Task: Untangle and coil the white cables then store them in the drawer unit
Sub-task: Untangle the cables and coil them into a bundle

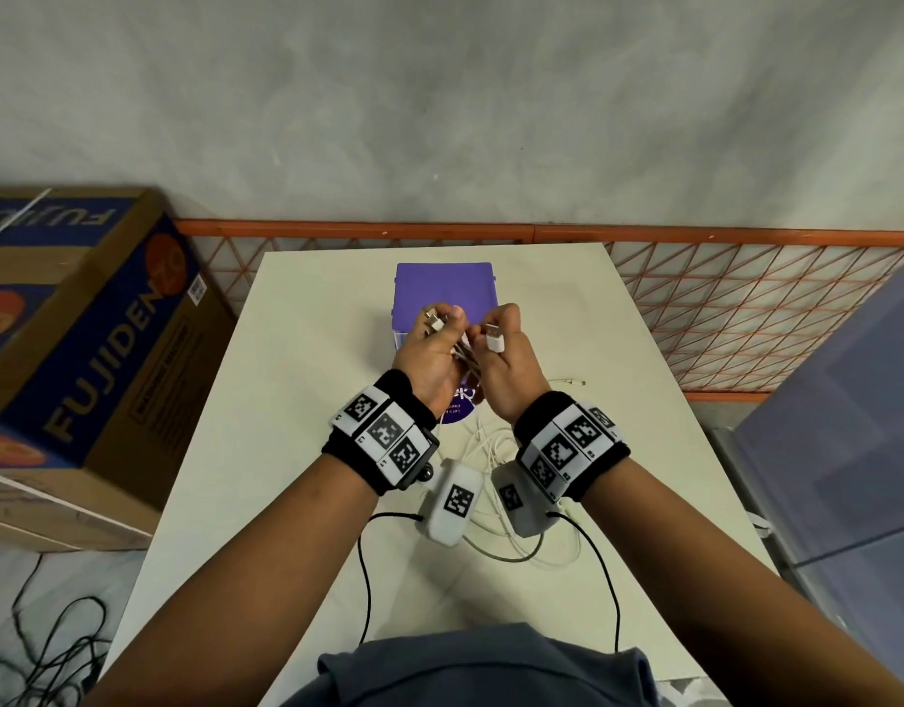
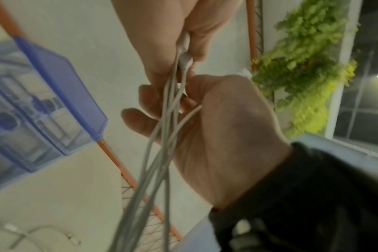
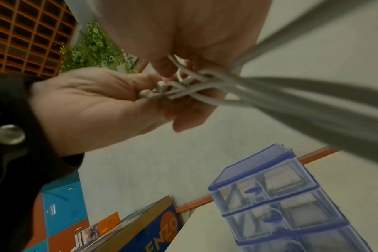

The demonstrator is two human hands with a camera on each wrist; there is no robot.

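Both hands are raised over the white table, just in front of the purple drawer unit. My left hand pinches a bunch of white cable plugs between thumb and fingers. My right hand grips a white USB plug and curls round strands of the same bundle. The white cables hang tangled between the hands down to a loose heap on the table. The drawer unit's clear drawers are closed.
A loose cable end lies right of the hands. A large cardboard box stands left of the table and an orange lattice rail runs behind it. A grey-blue panel stands right. Black cords lie on the floor.
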